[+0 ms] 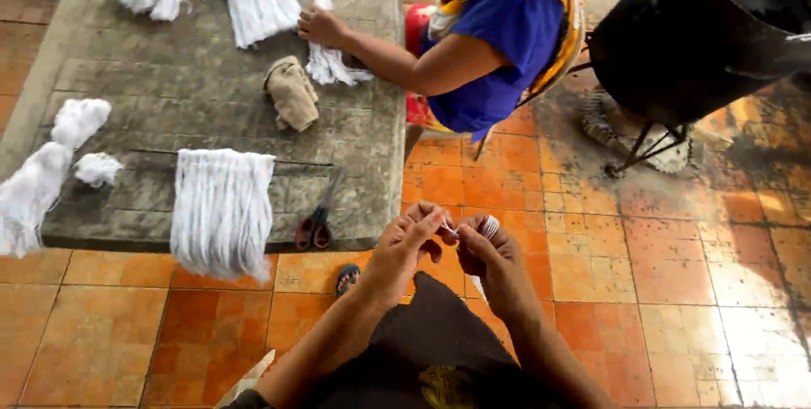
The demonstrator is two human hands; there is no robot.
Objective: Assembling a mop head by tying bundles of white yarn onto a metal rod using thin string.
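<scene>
Over orange floor tiles [642,231], both hands [452,244] pinch white thread [488,226] together, beside scissors [317,227] on the slab [194,79].

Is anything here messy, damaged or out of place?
Mostly tidy. The floor tiles under the black drum are darkly stained. On the stone slab, one hank of white threads overhangs the front edge. Both hands pinch a small white thread bundle.

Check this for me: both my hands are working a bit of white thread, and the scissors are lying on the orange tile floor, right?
Not quite. In the head view the scissors lie on the grey table, near its edge, not on the floor. Your left hand and right hand do work the white thread.
</scene>
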